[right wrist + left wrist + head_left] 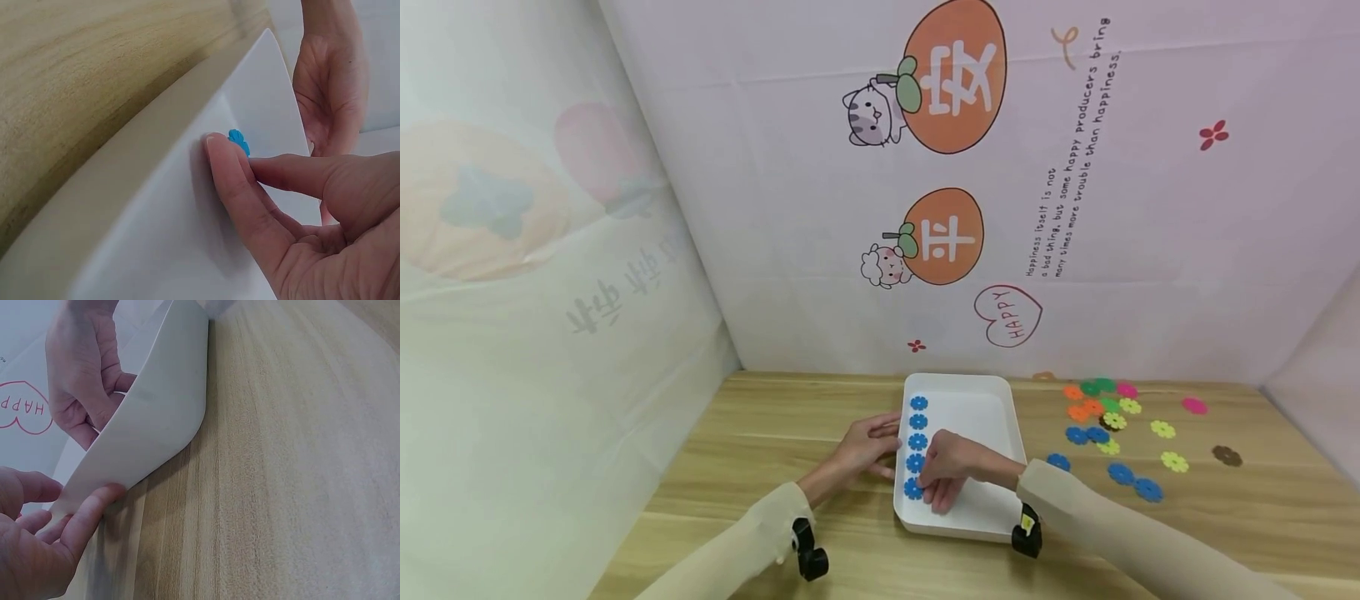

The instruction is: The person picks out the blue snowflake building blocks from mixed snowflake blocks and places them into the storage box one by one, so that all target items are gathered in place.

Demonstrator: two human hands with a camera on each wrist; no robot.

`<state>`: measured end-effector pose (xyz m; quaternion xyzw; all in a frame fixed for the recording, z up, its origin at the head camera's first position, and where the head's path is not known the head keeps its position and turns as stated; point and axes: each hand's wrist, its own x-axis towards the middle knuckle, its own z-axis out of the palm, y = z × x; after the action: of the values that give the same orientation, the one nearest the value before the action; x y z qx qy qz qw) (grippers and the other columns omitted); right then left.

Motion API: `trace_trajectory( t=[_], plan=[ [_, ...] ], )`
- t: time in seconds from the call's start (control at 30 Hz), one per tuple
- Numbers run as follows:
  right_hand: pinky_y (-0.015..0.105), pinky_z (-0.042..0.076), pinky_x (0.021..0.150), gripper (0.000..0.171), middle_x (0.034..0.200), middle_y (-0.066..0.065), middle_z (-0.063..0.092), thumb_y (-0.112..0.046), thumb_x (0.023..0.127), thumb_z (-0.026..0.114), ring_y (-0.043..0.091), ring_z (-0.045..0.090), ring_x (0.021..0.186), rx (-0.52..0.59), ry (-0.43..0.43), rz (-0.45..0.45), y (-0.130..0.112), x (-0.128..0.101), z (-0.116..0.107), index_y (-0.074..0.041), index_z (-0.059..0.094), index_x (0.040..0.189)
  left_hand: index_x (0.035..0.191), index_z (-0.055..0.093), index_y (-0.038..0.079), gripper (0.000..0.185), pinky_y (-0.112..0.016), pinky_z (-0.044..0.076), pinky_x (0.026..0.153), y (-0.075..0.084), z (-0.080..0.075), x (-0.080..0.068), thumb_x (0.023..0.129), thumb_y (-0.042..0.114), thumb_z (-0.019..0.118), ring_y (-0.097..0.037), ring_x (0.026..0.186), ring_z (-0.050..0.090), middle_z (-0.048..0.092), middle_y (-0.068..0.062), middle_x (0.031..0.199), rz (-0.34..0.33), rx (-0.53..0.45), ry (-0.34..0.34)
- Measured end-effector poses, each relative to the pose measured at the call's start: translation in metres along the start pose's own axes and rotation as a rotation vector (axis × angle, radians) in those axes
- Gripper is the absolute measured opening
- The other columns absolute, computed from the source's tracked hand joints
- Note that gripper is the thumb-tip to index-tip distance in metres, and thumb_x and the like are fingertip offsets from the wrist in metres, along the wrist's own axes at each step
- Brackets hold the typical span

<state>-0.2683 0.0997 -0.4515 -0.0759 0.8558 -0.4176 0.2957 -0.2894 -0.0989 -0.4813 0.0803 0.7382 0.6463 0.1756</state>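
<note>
A white rectangular tray stands on the table with a column of several blue flower-shaped plastic discs along its left side. Over the tray's near left part, my right hand pinches the nearest blue disc at its edge. The right wrist view shows that blue disc by the thumb and finger, partly hidden by them. On the tray's left side, my left hand rests its extended fingers against the outer wall, as the left wrist view also shows.
To the tray's right lie loose discs: orange, green, yellow, pink, brown and blue. Some overlap. A printed cloth hangs behind the wooden table.
</note>
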Motion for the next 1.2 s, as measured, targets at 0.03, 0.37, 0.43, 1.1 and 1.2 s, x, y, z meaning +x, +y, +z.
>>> trace_trajectory(
  t=[0.03,0.37,0.43,1.1,1.2],
  plan=[
    [0.033,0.068,0.059,0.014,0.073,0.014,0.076,-0.008,0.096,0.075,0.025,0.076,0.062,-0.003,0.0,-0.001,0.0,0.0,0.0,0.0,0.07,0.085,0.156,0.047,0.006,0.057,-0.039,0.069,0.069,0.0,0.0,0.0,0.101,0.001,0.062,-0.041,0.123,0.067,0.054,-0.025,0.152,0.001,0.001,0.0],
    [0.031,0.067,0.057,0.015,0.074,0.014,0.076,-0.009,0.095,0.077,0.019,0.073,0.058,-0.02,0.014,0.018,-0.002,-0.003,-0.004,-0.003,0.066,0.087,0.156,0.049,0.007,0.057,-0.038,0.069,0.067,0.001,0.0,0.0,0.1,0.002,0.063,-0.04,0.12,0.069,0.055,-0.026,0.151,-0.001,0.011,0.013],
    [0.031,0.067,0.057,0.015,0.075,0.013,0.076,-0.01,0.095,0.077,0.018,0.072,0.058,-0.018,0.011,0.021,-0.003,-0.003,-0.007,-0.003,0.066,0.088,0.156,0.049,0.006,0.057,-0.038,0.069,0.067,0.0,0.0,-0.001,0.1,0.002,0.063,-0.04,0.12,0.069,0.055,-0.027,0.15,0.004,0.008,0.011],
    [0.03,0.067,0.061,0.017,0.086,0.01,0.074,-0.016,0.097,0.076,0.019,0.069,0.068,-0.06,0.067,0.009,0.005,-0.011,-0.047,-0.007,0.063,0.095,0.155,0.049,0.006,0.056,-0.037,0.069,0.067,0.0,-0.001,-0.001,0.101,0.003,0.062,-0.036,0.116,0.071,0.058,-0.026,0.148,0.01,0.01,0.011],
    [0.03,0.066,0.06,0.016,0.087,0.011,0.074,-0.015,0.097,0.075,0.02,0.07,0.069,-0.051,0.108,-0.011,0.008,-0.015,-0.057,-0.006,0.063,0.094,0.156,0.049,0.006,0.056,-0.038,0.069,0.067,-0.001,-0.001,-0.001,0.102,0.003,0.063,-0.035,0.115,0.071,0.058,-0.026,0.148,0.013,0.006,0.007]
  ],
)
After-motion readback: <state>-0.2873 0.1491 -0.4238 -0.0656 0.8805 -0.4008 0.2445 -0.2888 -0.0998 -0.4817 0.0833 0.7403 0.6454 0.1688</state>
